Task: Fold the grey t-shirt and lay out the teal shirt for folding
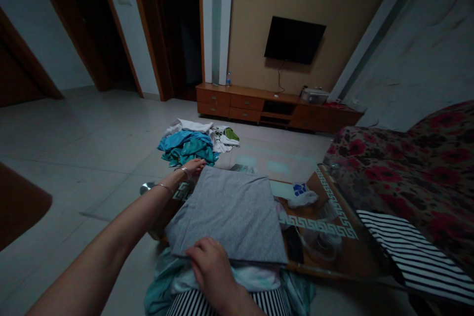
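Observation:
A grey folded garment (237, 212) lies spread flat on the glass-topped coffee table (314, 229), its near edge by my lap. My left hand (194, 165), arm stretched forward and bangles at the wrist, pinches its far left corner. At the near left edge my right hand (213, 261) rests with curled fingers gripping the fabric. Teal and pale clothes (163, 281) lie across my lap, below the garment. Just beyond my left hand is a pile of blue, teal and white clothes (188, 143).
Striped folded fabric (418, 256) lies at the right, beside a floral-covered sofa (407, 158). Plastic bags (303, 198) and other items show around the table. A wooden TV cabinet (244, 103) stands along the far wall under a television (295, 39). A brown rounded object (22, 205) juts in at left.

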### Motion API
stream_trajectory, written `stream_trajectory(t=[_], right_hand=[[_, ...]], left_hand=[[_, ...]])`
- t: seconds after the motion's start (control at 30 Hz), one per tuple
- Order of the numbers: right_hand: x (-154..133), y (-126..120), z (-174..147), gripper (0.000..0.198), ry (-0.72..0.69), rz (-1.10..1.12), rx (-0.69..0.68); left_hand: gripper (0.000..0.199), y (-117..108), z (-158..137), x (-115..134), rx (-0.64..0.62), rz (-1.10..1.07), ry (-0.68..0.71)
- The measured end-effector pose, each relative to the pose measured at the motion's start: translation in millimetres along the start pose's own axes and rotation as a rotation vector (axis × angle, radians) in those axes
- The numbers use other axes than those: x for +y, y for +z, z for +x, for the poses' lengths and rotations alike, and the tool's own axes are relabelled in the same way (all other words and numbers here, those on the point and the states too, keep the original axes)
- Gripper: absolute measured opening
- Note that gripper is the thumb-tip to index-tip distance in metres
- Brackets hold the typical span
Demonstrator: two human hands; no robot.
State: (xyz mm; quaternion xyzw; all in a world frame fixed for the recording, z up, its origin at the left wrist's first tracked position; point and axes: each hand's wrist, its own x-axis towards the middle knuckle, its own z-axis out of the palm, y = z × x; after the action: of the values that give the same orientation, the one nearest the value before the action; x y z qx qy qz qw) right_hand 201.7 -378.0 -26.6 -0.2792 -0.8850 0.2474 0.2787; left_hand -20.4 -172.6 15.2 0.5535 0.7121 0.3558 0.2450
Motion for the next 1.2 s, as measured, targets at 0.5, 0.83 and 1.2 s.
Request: stream_trajectory(t=[0.5, 0.83, 1.2], right_hand=[[207, -128, -54, 0.026, 0.581, -0.118, 0.295], [287, -176, 68, 0.034, 0.580, -0.004, 0.101], [315, -196, 136, 0.013, 0.344, -0.047, -0.213]], left_hand=[[0.029, -2, 11, 4, -0.094, 0.492, -0.091], [0.024, 111, -129, 83, -0.316, 0.725, 0.586], [0.014, 223, -204, 117, -0.667, 0.690, 0.702]])
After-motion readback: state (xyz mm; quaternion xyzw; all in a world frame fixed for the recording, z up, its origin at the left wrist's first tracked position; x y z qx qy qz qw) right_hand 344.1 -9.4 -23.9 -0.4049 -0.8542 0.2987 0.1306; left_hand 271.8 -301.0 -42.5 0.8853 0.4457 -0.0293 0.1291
